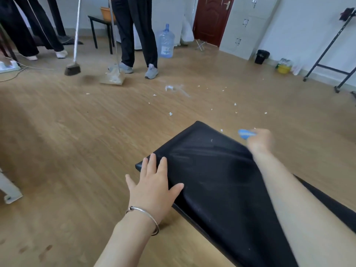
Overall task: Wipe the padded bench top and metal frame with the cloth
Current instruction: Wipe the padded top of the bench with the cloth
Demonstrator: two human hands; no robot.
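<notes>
Now the right hand (261, 139) grips the blue cloth (245, 133) at the far edge of the padded bench top (212, 180) (pad runs back toward the body); left hand (152, 185) lies flat on its left corner.

The left grip (154, 182) is lying flat, fingers spread, on the near left corner of the black padded counter (212, 180). A silver bangle (146, 214) is sitting on its wrist. The right grip (261, 140), blurred, is holding a blue cloth (245, 133) at the counter's far right edge. White scraps (170, 113) are lying scattered on the wooden floor (77, 141) beyond. Farther back, a person (134, 31) in dark trousers is standing with a broom (72, 68) and a dustpan (113, 77), and a blue water bottle (166, 41) is standing near a brown door (212, 18).
</notes>
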